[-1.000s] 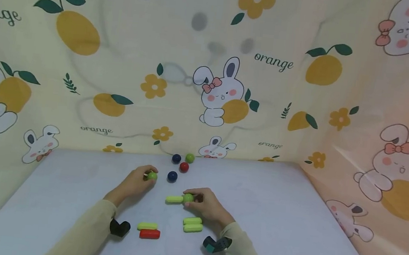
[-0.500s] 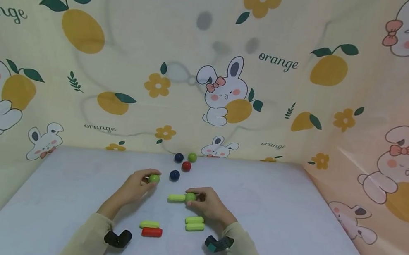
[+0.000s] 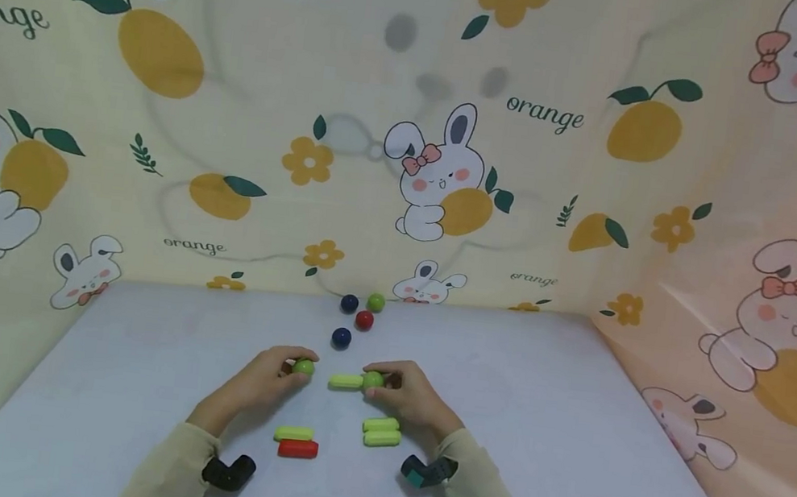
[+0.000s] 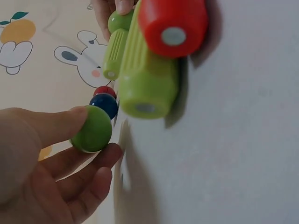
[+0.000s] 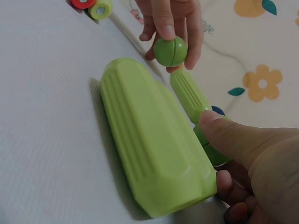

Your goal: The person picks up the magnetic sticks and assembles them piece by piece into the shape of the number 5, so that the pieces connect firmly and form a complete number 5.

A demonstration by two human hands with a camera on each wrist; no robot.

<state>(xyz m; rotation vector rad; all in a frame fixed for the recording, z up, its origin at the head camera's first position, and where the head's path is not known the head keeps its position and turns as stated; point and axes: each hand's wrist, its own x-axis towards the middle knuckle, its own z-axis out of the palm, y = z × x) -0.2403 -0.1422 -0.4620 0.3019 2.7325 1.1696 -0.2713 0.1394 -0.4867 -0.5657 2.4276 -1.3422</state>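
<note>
My left hand (image 3: 266, 384) pinches a green ball (image 3: 303, 366) between thumb and fingers, just left of a lime stick (image 3: 345, 381) lying on the white table (image 3: 569, 428). My right hand (image 3: 406, 395) grips a second green ball (image 3: 373, 379) joined to that stick's right end. In the left wrist view the held green ball (image 4: 93, 129) sits at my fingertips. The right wrist view shows my thumb on the ball (image 5: 212, 149) at the stick (image 5: 188, 94), with the other ball (image 5: 170, 51) close to its free end.
Two lime sticks (image 3: 380, 431) lie by my right wrist. A lime stick (image 3: 294, 433) and a red stick (image 3: 298, 448) lie near my left wrist. Two dark blue balls (image 3: 341, 337), a red ball (image 3: 364, 319) and a green ball (image 3: 376, 302) sit near the patterned back wall.
My left hand has carried its green ball down and to the right, close to the free end of the lime stick. My right hand has stayed on the stick's ball.
</note>
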